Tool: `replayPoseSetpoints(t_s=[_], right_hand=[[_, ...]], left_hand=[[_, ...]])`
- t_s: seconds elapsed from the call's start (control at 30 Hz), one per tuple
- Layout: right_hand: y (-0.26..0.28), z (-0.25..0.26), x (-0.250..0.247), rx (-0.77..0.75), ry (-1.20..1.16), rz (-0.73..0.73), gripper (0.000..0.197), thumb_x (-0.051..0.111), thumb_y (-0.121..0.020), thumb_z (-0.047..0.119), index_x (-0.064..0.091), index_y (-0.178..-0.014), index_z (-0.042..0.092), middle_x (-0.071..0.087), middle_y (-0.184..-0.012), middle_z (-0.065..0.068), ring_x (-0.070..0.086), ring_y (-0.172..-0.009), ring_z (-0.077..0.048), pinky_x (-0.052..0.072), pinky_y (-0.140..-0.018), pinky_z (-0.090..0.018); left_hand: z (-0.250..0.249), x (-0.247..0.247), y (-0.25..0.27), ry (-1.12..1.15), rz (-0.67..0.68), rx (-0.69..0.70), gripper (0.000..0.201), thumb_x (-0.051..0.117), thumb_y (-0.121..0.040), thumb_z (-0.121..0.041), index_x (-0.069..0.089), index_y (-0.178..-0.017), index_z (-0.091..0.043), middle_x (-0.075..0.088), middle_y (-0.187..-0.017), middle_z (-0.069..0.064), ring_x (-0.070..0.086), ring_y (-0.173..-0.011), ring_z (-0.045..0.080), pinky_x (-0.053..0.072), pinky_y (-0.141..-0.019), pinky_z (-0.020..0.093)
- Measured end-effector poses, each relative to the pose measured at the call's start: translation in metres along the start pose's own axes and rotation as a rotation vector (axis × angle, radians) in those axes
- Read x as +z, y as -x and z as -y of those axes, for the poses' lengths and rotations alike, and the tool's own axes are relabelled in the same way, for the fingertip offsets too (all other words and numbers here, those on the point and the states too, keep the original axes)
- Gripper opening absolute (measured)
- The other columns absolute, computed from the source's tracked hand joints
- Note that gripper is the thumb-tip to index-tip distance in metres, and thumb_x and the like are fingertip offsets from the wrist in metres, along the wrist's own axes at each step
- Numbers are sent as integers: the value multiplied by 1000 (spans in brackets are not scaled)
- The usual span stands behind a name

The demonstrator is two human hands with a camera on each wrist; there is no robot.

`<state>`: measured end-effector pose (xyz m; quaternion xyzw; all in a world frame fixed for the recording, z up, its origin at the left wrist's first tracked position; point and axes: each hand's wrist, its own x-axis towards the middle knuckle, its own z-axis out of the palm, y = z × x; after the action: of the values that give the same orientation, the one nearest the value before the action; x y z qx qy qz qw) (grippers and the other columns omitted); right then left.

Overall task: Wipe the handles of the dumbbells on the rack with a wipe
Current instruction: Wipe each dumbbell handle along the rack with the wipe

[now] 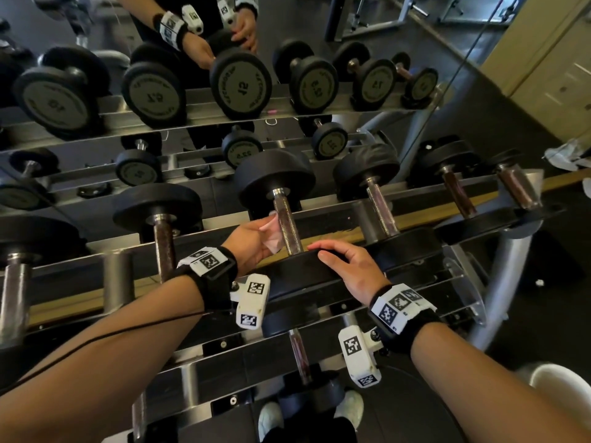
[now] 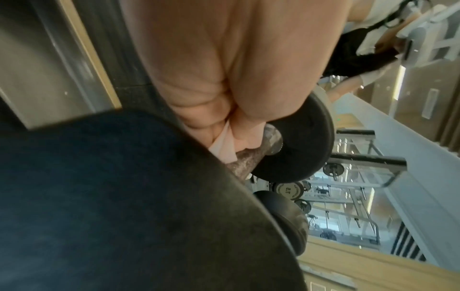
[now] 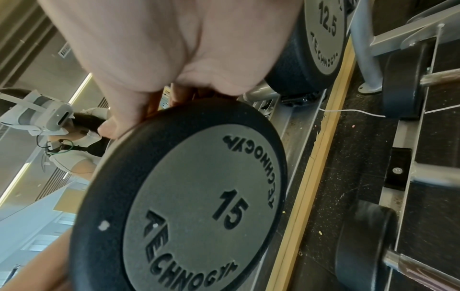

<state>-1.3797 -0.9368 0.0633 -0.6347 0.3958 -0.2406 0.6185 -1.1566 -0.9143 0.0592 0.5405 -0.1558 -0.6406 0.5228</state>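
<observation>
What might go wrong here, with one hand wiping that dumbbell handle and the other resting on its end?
The left hand presses the wipe against the handle in a tight gap between the weight heads, so knuckles might get scraped. The right hand only rests on the near head; if the dumbbell rolls on the rack, fingers might be pinched.

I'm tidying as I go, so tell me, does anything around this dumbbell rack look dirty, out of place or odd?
Two things stand out. Crumbs and specks of debris litter the rack's lower tray and the dark mat beside it. A loose white string also trails across that mat. The dumbbells themselves sit squarely in their cradles.
</observation>
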Motion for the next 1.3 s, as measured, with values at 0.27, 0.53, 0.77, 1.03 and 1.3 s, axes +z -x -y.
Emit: replayPoseSetpoints(t_s=[0.27,0.53,0.77,1.03,1.3], right_hand=[[-1,1,-2,3,34,13,21,61,-97,23,73,-104,38,68,-119,7,55,-125,-17,46,-102,-31],[-3,-1,-1,31,58,13,21,61,-96,28,73,-103,44,65,-125,4,49,-132,-21,40,-110,-53],[-4,-6,-2,9,47,17,22,61,-97,29,72,-104,46,66,-122,7,50,-131,-21,38,-111,-55],[-4,-16,-1,-3,23,-24,23,64,-94,35,69,-115,43,64,-127,7,55,-126,-16,46,-107,-43],[-4,-21,0,-33,-50,-75,20,65,-94,29,69,-112,38,69,-112,16,64,-105,2,49,-84,-13]], left_hand=[[-3,-20,8,123,0,-9,28,41,-101,-2,67,-110,-8,71,-104,11,72,-86,19,60,-71,28],[-2,5,-8,-113,-45,120,33,40,-102,2,54,-120,-21,58,-106,-2,57,-94,10,48,-85,29],[-19,-2,28,-221,117,6,24,50,-100,-9,68,-115,-6,73,-102,10,71,-86,15,59,-73,26],[-39,9,5,-565,-42,187,32,54,-101,-28,64,-129,-17,62,-116,1,56,-104,10,39,-96,21],[-26,13,17,-790,83,60,19,60,-98,-22,77,-91,-17,73,-96,-1,66,-94,12,48,-81,13]])
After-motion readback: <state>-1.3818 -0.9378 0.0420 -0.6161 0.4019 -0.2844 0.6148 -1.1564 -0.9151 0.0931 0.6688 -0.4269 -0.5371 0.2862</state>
